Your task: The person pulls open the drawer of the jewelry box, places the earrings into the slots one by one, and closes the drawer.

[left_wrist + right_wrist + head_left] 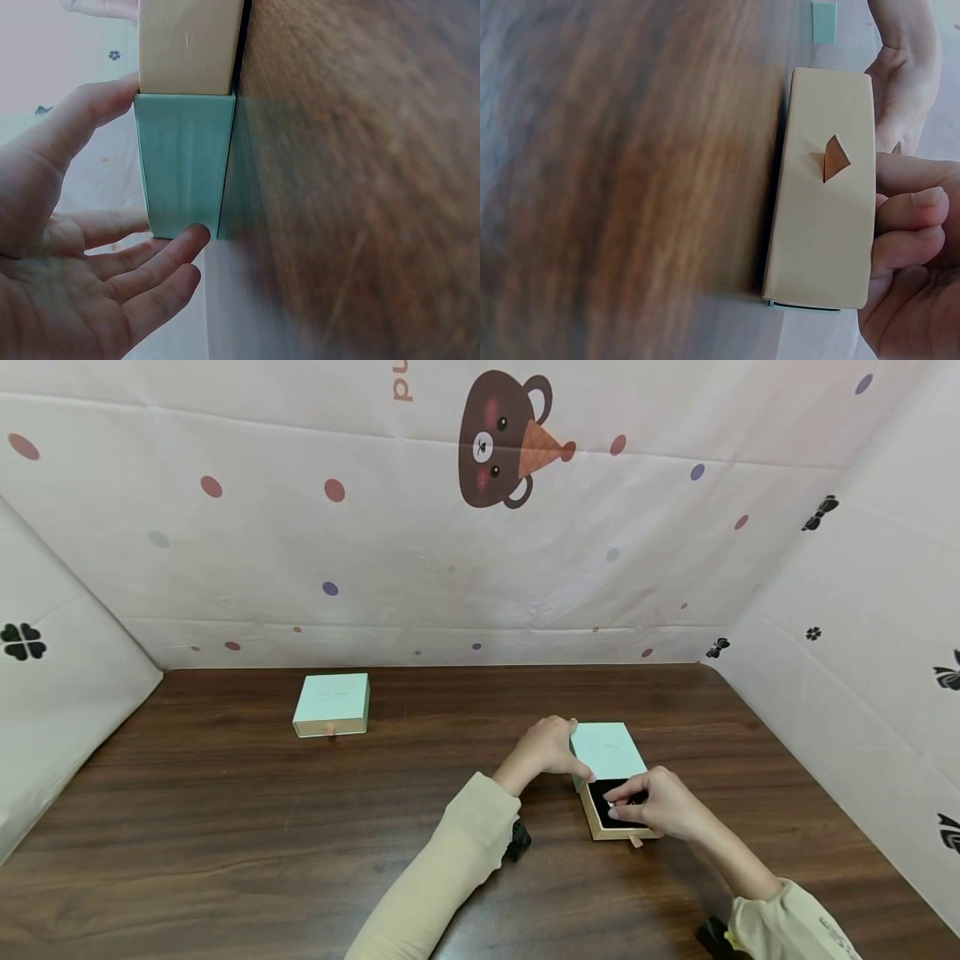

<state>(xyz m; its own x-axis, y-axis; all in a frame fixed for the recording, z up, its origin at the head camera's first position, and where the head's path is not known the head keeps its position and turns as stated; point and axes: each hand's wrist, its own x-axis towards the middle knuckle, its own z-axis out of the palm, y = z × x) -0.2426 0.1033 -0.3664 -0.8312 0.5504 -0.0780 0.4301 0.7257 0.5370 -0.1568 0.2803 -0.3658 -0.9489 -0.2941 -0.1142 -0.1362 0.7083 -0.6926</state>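
A mint-green drawer-style jewelry box [604, 745] lies on the table at the right, its cream drawer [617, 834] pulled out toward the near side. My left hand [546, 748] grips the green sleeve, thumb by the near edge and fingers toward the far end; the left wrist view shows this from the side. Over the drawer's black lining [602, 788], my right hand [663, 803] has thumb and forefinger around a small shiny piece of jewelry [611, 805]. Its exact kind is too small to tell. A peach ribbon tab [835, 159] sticks out of the drawer front.
A second mint-green box [332, 697], its drawer pushed in, stands at the back left of the brown wooden table [225, 827]. Printed white cloth [405, 543] rises along the table's back, left and right edges.
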